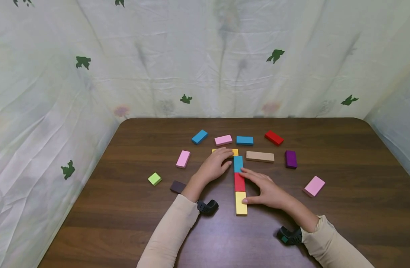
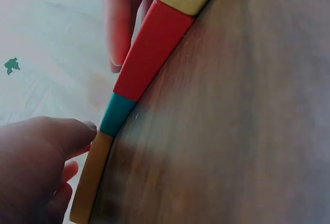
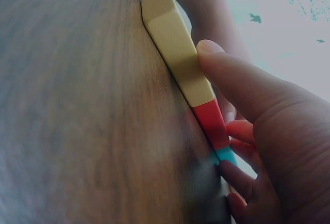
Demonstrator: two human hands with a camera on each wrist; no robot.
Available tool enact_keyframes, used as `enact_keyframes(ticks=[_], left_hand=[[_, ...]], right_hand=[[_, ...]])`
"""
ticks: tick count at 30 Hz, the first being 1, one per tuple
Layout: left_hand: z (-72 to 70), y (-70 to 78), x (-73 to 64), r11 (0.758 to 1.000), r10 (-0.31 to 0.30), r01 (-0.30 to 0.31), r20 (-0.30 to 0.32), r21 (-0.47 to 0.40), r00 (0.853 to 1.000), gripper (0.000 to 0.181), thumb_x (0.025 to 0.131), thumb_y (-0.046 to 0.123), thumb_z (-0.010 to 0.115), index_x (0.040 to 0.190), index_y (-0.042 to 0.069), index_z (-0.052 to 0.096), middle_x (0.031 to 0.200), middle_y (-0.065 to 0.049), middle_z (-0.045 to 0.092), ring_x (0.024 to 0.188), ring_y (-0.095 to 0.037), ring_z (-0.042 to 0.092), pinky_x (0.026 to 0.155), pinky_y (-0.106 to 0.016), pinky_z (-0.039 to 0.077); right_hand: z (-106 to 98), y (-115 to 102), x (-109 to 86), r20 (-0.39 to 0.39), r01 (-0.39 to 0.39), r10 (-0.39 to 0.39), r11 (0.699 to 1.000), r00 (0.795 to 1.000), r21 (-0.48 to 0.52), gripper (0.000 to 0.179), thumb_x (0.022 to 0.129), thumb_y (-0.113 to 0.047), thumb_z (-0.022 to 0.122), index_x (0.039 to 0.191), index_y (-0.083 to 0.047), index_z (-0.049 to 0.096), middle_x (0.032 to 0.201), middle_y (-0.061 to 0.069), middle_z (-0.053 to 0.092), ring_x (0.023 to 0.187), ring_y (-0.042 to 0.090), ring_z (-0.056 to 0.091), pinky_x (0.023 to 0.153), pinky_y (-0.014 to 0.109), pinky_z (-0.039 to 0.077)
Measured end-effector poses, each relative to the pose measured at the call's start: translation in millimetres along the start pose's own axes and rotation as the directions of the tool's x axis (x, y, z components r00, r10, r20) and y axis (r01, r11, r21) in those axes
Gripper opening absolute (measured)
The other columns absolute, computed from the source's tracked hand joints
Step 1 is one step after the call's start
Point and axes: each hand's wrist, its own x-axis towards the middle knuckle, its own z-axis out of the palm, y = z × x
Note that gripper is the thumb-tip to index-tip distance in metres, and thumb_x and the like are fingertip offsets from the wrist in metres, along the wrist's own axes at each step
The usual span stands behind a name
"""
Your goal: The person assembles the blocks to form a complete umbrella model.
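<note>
A row of blocks runs toward me: a blue block, a red block and a pale yellow block, end to end. An orange-yellow block lies crosswise at the row's far end, its middle covered by my left hand. Those fingers rest over it, and the left thumb is close to the blue block's side. My right hand is at the row's right side, thumb touching the pale yellow block and extended fingers by the red and blue blocks. The left wrist view shows the blocks' joints meeting closely.
Around the row lie loose blocks: a beige plank, a purple block, a red block, a green block, a dark block, and several pink and blue ones. A patterned curtain hangs behind the wooden table.
</note>
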Motion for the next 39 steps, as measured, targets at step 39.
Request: enact_keyframes(ticks=[39], left_hand=[[2.7, -6.0, -11.8, 0.997, 0.014, -0.008, 0.077, -0.079, 0.997, 0.090, 0.068, 0.065, 0.061, 0.137, 0.012, 0.037, 0.139, -0.002, 0.034, 0.127, -0.017, 0.028, 0.102, -0.036, 0.026]], right_hand=[[-2, -2, -1.1, -0.001, 0.009, -0.009, 1.000, 1.000, 0.012, 0.082, 0.073, -0.054, 0.066, 0.139, -0.017, 0.036, 0.144, -0.001, 0.026, 0.130, 0.020, 0.024, 0.098, 0.054, 0.019]])
